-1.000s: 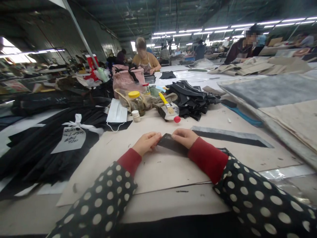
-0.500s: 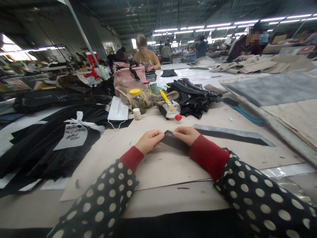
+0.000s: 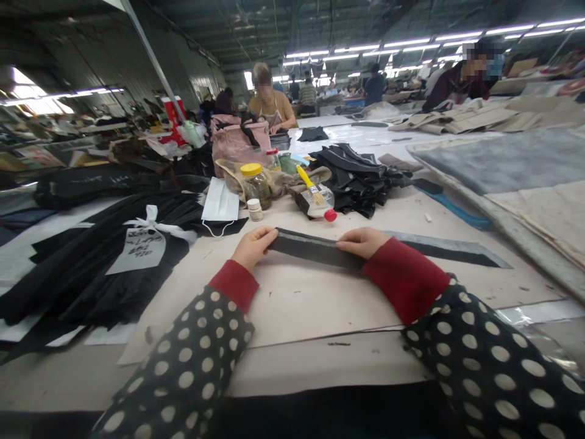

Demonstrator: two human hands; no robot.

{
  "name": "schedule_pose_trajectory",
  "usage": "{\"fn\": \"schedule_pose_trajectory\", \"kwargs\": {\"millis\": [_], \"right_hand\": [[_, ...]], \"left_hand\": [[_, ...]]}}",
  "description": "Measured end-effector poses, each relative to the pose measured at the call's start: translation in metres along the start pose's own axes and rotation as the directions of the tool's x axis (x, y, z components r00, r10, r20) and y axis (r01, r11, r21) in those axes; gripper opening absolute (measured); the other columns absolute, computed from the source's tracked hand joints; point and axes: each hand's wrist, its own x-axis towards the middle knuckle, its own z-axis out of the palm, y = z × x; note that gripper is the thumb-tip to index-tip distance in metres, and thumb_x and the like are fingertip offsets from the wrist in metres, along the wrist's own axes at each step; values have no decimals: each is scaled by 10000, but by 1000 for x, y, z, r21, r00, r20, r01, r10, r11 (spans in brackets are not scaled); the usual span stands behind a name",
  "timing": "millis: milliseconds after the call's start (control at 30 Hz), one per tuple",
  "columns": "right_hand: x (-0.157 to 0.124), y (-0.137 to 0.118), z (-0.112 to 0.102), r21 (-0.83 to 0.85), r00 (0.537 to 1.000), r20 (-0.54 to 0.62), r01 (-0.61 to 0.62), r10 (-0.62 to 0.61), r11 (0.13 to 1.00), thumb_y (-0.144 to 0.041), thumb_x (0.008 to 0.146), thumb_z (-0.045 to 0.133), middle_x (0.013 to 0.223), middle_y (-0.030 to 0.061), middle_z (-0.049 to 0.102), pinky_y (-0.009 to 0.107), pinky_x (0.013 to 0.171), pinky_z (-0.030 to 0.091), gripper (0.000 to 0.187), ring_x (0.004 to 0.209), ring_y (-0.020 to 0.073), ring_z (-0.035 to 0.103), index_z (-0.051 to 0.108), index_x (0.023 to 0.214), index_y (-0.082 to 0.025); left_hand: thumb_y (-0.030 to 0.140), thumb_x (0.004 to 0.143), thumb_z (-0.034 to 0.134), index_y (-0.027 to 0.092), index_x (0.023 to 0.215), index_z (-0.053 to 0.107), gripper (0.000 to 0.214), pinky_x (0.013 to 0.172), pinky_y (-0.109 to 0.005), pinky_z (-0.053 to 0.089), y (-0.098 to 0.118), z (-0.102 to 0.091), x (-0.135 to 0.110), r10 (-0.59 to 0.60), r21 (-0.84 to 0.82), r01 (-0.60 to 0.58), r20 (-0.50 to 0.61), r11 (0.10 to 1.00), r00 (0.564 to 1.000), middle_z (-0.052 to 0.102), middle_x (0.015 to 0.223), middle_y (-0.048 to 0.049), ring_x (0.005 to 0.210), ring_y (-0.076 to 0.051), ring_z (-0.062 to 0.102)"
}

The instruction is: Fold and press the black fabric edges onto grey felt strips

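Note:
Both my hands hold a long dark grey fabric strip (image 3: 315,250) just above the cardboard-covered table (image 3: 311,305). My left hand (image 3: 253,246) pinches its left end. Further along, my right hand (image 3: 363,242) pinches the strip, which runs on under my right sleeve. Both hands are closed on it. My sleeves are black with white dots and have red cuffs.
Behind my hands stand a yellow-lidded jar (image 3: 254,185), a small white pot (image 3: 255,210), a yellow-handled brush on a bottle with a red cap (image 3: 315,200), a face mask (image 3: 220,206) and a heap of black pieces (image 3: 356,177). Black fabric with a paper tag (image 3: 137,250) lies left. Other people work at the back.
My hands have moved apart, the left one going left, so more of the strip shows stretched between them. The view has shifted slightly.

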Motion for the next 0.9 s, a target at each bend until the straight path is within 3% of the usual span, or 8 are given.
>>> {"fn": "schedule_pose_trajectory", "kwargs": {"millis": [167,400,500,600,700,800,900], "right_hand": [[0,15,-22,40,996,18,-90,90,995,-404,669,542,674,8,635,240,580,416,261,615,130,546,650,738,-176],[2,18,-25,250,996,61,-72,58,966,-406,631,560,700,7,624,256,659,431,281,657,133,549,634,746,-161],[1,14,-25,148,998,-55,35,-27,988,-374,660,531,711,24,607,279,672,437,274,673,143,545,637,777,-149],[-3,9,-24,-46,930,-230,283,-286,958,-322,690,509,806,68,594,302,739,429,256,772,165,541,654,807,-146],[-10,11,-18,-122,878,-93,459,-470,880,-328,691,533,921,94,588,321,815,406,254,866,180,534,670,833,-168],[-19,16,-9,-82,890,156,445,-429,892,-417,656,582,993,94,583,336,835,407,329,911,197,534,670,879,-190],[-24,16,-6,-3,897,207,399,-390,917,-465,696,531,1017,82,582,316,861,399,354,938,182,533,664,889,-200]], "left_hand": [[440,650,586,162,759,572,298,411,-153,284,-12,-24,10,-6,-77,-4,-129,997,992,452,573,46,464,-47,391],[426,615,606,170,720,564,279,423,-163,290,-15,-27,13,-39,-117,18,-182,993,982,476,562,55,462,-56,410],[397,607,617,171,767,577,279,526,-186,370,-12,-28,13,-1,-167,-31,-191,985,982,550,651,35,582,-87,490],[355,632,605,179,854,584,284,683,-229,400,-5,-37,11,121,-250,-166,-186,954,975,613,804,0,774,-131,543],[413,708,497,188,857,585,284,751,-262,389,2,-52,9,121,-290,-191,-243,938,963,623,918,-27,924,-162,534],[477,721,438,167,757,587,346,747,-282,397,3,-60,9,63,-270,-167,-354,948,933,637,859,-43,892,-173,556],[449,696,518,163,776,592,305,749,-271,402,4,-52,6,139,-149,-197,-330,969,934,635,841,-40,847,-158,562]]}}
